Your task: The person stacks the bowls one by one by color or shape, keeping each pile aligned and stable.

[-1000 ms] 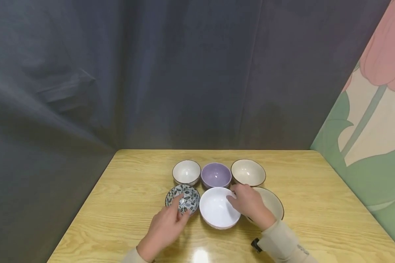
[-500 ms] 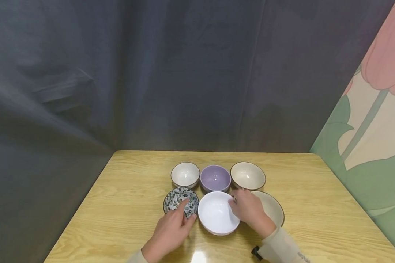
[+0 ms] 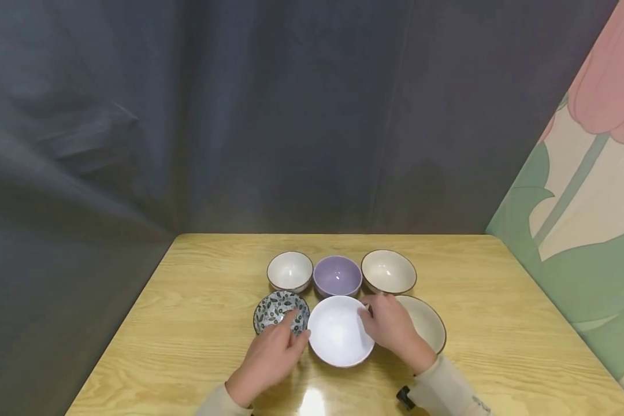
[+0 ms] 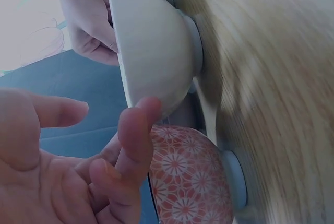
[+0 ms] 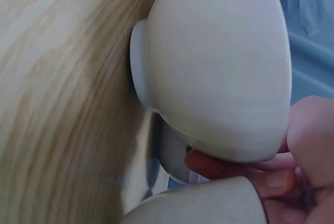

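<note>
Your right hand (image 3: 392,326) pinches the right rim of the white bowl (image 3: 338,338), front-row middle, left hand (image 3: 271,353) loose beside it; likely rigid, slick, breakable, so grip opposite rims.

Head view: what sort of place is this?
Probably an improvised indoor recording booth rather than a kitchen: a plain dark sheet backs the wood-grain table, a tulip-printed panel stands at the right, and six bowls sit in two rows.
</note>
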`<action>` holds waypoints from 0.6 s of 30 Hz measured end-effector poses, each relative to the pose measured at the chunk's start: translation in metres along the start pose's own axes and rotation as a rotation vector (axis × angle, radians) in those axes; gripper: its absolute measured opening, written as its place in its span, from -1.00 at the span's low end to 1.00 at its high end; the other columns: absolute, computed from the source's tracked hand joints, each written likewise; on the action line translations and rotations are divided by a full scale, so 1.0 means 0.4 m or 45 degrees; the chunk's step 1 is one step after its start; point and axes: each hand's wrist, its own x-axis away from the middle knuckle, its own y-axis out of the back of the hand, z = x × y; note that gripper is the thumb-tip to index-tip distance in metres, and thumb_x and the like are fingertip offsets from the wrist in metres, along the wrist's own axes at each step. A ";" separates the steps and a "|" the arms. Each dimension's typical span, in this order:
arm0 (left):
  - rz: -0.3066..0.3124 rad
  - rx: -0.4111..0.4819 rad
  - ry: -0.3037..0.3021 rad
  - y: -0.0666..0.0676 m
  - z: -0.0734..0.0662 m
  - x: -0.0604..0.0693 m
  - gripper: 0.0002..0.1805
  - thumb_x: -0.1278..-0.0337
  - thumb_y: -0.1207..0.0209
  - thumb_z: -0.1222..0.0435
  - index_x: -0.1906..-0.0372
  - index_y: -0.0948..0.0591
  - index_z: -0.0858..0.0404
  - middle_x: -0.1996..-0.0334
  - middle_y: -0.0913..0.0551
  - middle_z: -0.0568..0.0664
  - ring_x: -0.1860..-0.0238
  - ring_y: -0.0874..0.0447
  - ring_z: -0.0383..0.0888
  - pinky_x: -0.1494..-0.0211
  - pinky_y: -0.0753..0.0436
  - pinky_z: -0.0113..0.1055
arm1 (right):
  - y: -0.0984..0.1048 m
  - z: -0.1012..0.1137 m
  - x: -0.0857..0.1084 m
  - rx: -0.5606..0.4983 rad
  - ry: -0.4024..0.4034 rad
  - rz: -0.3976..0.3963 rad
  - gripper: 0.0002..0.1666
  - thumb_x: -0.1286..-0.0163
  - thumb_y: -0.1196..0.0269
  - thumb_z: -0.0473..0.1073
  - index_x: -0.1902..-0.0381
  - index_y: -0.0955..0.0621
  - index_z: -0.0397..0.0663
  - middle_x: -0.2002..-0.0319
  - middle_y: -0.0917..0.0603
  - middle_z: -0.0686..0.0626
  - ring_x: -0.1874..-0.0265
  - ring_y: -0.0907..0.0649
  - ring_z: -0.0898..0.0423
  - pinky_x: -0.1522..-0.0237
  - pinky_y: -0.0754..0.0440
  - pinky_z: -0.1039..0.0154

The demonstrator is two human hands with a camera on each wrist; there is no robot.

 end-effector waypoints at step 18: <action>0.010 0.099 0.011 0.005 -0.059 -0.044 -0.39 -0.51 0.07 -0.02 -0.33 -0.45 0.38 0.54 -0.64 -0.18 0.55 -0.49 -0.30 0.41 -0.49 -0.29 | 0.101 0.006 0.032 -0.222 -0.043 -0.132 -0.89 -0.30 -0.27 -0.34 0.30 -0.75 -0.18 0.64 -0.55 0.10 0.63 -0.42 0.21 0.56 -0.41 0.35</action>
